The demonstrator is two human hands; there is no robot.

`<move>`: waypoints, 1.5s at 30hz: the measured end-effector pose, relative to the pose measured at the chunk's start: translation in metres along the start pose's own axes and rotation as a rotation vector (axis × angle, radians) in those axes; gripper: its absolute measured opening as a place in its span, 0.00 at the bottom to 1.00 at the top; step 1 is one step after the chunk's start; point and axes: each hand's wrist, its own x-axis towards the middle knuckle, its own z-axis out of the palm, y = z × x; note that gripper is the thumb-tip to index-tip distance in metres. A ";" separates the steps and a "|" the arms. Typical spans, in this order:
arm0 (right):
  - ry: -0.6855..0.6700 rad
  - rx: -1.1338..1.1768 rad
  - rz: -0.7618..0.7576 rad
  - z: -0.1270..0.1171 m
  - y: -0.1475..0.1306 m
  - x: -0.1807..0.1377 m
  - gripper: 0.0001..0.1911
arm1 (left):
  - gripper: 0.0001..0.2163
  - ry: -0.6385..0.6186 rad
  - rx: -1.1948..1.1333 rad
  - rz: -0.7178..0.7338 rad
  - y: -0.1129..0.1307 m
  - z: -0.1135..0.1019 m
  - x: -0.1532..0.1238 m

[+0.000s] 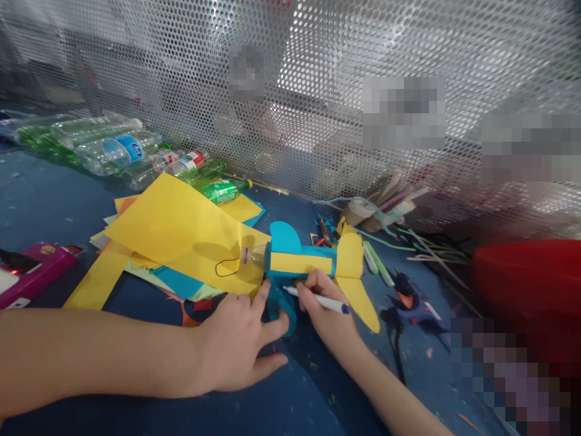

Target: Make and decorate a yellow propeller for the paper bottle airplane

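A paper-covered bottle plane [308, 261] in teal and yellow lies on the blue table [54, 206], with a yellow tail wing at its right end. My left hand [238, 348] rests flat beside it, fingers spread, the fingertips pressing the teal wing [280, 309] near the plane's front. My right hand [324, 309] is closed round a white marker [318, 299] with a blue cap, its tip at the plane's teal body.
Sheets of yellow and coloured paper [181, 236] lie left of the plane. Several plastic bottles [122, 151] line the perforated metal screen [290, 91] behind. Sticks, markers and scraps [390, 212] sit at the right. A pink case [31, 269] lies far left, a red object [531, 281] far right.
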 end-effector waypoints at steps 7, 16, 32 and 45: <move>-0.002 0.001 0.032 -0.001 -0.001 -0.001 0.14 | 0.25 0.022 -0.005 -0.006 0.000 0.002 0.000; 0.009 -0.007 0.032 -0.001 -0.001 -0.001 0.14 | 0.25 0.025 0.012 0.007 0.000 0.001 0.000; 0.013 -0.022 0.018 -0.001 0.000 0.000 0.13 | 0.25 0.012 0.023 0.010 0.000 0.000 0.001; -0.101 0.147 -0.055 -0.005 0.000 -0.011 0.14 | 0.25 0.046 0.029 0.012 0.000 0.006 0.001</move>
